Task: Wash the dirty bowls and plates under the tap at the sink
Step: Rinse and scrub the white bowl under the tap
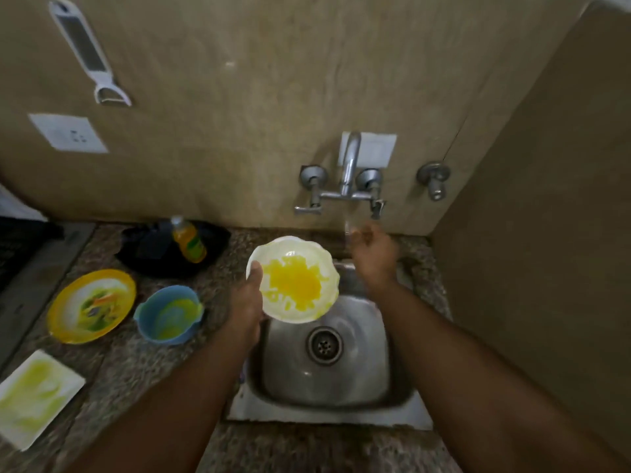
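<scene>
One white bowl (293, 279) held; three dirty dishes (91, 306) on counter.

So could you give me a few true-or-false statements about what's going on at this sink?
1. The left hand holds a white bowl smeared yellow inside. True.
2. The right hand is scrubbing that bowl. False: it is apart from the bowl, up near the tap.
3. A blue bowl sits inside the sink. False: it is on the counter, left of the sink.
4. A round yellow-rimmed plate lies on the counter beside the blue bowl. True.
5. The orange bottle stands right of the tap. False: it is left of it.
</scene>
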`<state>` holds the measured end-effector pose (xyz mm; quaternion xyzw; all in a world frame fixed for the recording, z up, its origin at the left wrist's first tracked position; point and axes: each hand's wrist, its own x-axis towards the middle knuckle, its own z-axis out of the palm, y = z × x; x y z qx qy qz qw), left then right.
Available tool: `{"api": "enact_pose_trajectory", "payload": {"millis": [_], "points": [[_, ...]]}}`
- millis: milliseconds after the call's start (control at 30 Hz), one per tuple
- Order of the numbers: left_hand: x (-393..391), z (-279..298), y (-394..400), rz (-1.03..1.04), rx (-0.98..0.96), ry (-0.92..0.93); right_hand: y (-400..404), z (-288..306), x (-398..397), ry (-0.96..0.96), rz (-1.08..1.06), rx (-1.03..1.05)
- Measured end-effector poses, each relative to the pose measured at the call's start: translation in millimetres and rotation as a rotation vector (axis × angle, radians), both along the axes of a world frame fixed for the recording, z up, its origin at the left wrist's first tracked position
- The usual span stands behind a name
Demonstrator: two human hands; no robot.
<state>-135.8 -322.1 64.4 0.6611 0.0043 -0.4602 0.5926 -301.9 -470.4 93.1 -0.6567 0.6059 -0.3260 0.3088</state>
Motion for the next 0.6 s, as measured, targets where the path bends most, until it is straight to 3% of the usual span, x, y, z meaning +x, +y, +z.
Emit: {"api": "enact_pose_trajectory", "payload": {"millis": [133, 267, 433, 533, 600], "points": [[-17, 6, -17, 0.007, -0.018, -0.014, -51, 36, -6, 0.030, -0.194, -0.072], [-32, 18, -24, 0.046, -0.034, -0.056, -84, 36, 1, 0.128, -0.113, -0.035], [-38, 26, -22, 0.104, -0.031, -0.026, -81, 26, -12, -0.011, -0.154, -0.011], [-31, 22, -17, 0.132, -0.026, -0.019, -79, 4, -16, -0.094, -0.152, 0.133], [-27, 20, -15, 0.144, -0.026, -0.004, -60, -6, -12, -0.184, -0.134, 0.348]]}}
